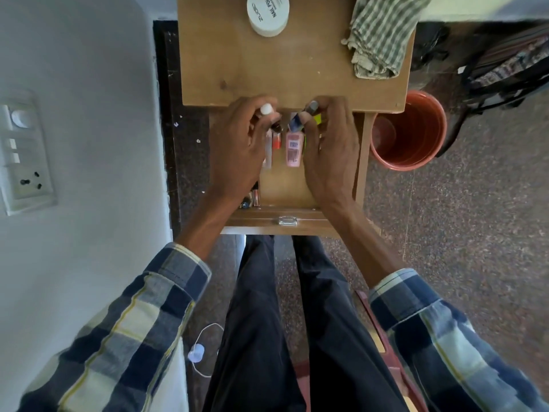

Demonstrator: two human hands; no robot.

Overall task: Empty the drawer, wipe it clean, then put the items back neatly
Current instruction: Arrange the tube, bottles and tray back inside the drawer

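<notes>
- The left hand [237, 144] has its grip curled round a small bottle with a white cap [266, 109], held over the far left of the open drawer [361, 162].
- The right hand [329, 144] has its grip pinching a blue bottle with a grey cap [297, 120], tilted, at about 3 o'clock from the white cap.
- Between the hands a pink tube [293, 148] lies flat on the drawer floor; just at its 9 o'clock sit an orange item [276, 141] and a pale tube [269, 153], partly hidden by the left hand.
- A yellow-green item [318, 118] shows behind the right fingers.
- At the drawer's near left corner, about 7 o'clock, small dark items [251, 199] lie under the left wrist.
- On the table [225, 60] above, a white tub [268, 13] sits at 12 o'clock and a checked cloth [380, 34] at 1 o'clock.
- A red bucket [410, 129] stands on the floor at 3 o'clock of the drawer.
</notes>
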